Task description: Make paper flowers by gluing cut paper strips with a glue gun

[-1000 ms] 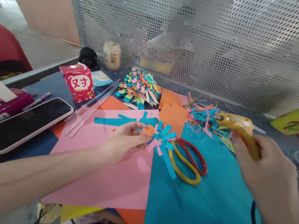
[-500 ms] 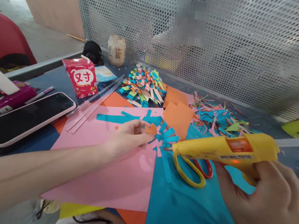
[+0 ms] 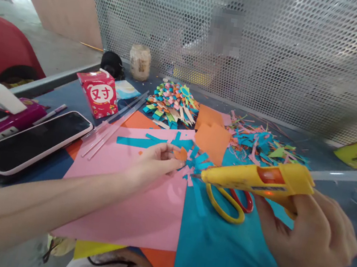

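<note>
Over the pink paper sheet (image 3: pixel 113 200), my left hand (image 3: pixel 157 161) pinches a small orange paper piece (image 3: pixel 181 154) between thumb and fingers. A yellow hot glue gun (image 3: pixel 242 176) is gripped in my right hand (image 3: pixel 312 231), its nozzle pointing left close to the cut paper pieces (image 3: pixel 199 161) in blue and pink. Below the gun lie scissors (image 3: pixel 226 208) with yellow and red handles, blades mostly hidden. They rest on a large blue paper sheet (image 3: pixel 226 258). A blue paper strip (image 3: pixel 133 141) lies behind my left hand.
A multicoloured paper-strip bundle (image 3: pixel 172 101), orange paper squares (image 3: pixel 212 136) and a scrap pile (image 3: pixel 265 142) lie farther back. On the left are a phone (image 3: pixel 38 140), clear glue sticks (image 3: pixel 111 129), a red packet (image 3: pixel 100 94) and a purple power strip (image 3: pixel 14 121). Perforated metal panel (image 3: pixel 260 65) rises behind.
My right hand has moved the glue gun slightly left, bringing its nozzle nearer the orange piece. My left hand keeps its pinch in nearly the same place.
</note>
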Tool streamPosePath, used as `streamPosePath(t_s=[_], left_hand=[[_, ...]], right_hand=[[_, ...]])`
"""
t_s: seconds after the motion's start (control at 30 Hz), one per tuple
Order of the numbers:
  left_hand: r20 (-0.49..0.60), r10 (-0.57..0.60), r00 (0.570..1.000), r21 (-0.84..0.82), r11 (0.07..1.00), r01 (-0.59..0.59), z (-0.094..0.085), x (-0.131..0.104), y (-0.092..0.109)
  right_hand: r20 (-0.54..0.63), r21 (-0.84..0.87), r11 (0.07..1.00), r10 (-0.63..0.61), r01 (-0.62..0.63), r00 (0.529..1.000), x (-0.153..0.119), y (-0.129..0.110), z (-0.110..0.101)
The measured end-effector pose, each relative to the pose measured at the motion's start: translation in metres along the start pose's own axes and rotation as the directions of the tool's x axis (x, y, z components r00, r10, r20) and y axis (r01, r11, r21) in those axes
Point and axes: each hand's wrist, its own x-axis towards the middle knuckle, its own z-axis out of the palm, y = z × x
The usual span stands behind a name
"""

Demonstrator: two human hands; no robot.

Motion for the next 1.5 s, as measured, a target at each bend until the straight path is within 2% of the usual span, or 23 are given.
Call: streamPosePath(t_s=[0.1, 0.2, 0.5, 0.7, 0.83, 0.97, 1.3, 1.37, 1.5], left_hand=[[0.001, 0.004, 1.0, 0.001, 1.0, -0.004, -0.0002, -0.0002, -0.0002], [0.01, 0.029, 1.0, -0.033, 0.999, -0.028, -0.0008, 0.0006, -0.0009], [-0.025, 0.036, 0.999, -0.006, 0.999, -0.036, -0.0013, 0.0033, 0.0012], [-0.011, 0.028, 1.0, -0.003, 1.0, -0.028, 0.0007, 0.0034, -0.0005], [-0.004, 0.027, 1.0, -0.008, 1.0, -0.027, 0.0003, 0.0041, -0.0025], [-0.006, 0.037, 0.999, -0.002, 0.999, -0.037, -0.001, 0.0051, -0.0039], [-0.016, 0.051, 0.999, 0.004, 0.999, -0.051, -0.0039, 0.0057, -0.0001], [-0.008, 0.051, 0.999, 0.007, 0.999, -0.051, -0.0035, 0.0057, -0.0006], [0.004, 0.039, 0.999, 0.011, 0.999, -0.039, -0.0021, 0.0053, -0.0028]], right_hand=[[0.063, 0.013, 0.999, 0.029, -0.03, 0.998, -0.0016, -0.0003, -0.001], [0.063, 0.02, 0.998, 0.054, -0.056, 0.997, -0.0035, 0.0007, 0.0003], [-0.085, -0.09, 0.996, -0.018, 0.01, 0.996, -0.0013, 0.0084, 0.0027], [-0.058, -0.034, 0.997, -0.072, 0.07, 0.996, 0.0003, 0.0031, 0.0014], [-0.023, -0.011, 0.999, -0.037, 0.037, 0.999, -0.0006, 0.0017, 0.0003], [-0.04, -0.038, 0.999, -0.01, 0.009, 0.999, -0.0027, 0.0048, 0.0013], [-0.102, -0.007, 0.998, -0.059, 0.059, 0.993, -0.003, 0.0079, 0.0024], [-0.076, 0.026, 0.999, -0.017, 0.019, 0.997, -0.0041, 0.0066, 0.0015], [0.094, 0.058, 0.991, 0.112, -0.118, 0.989, -0.0061, 0.0041, -0.0013]])
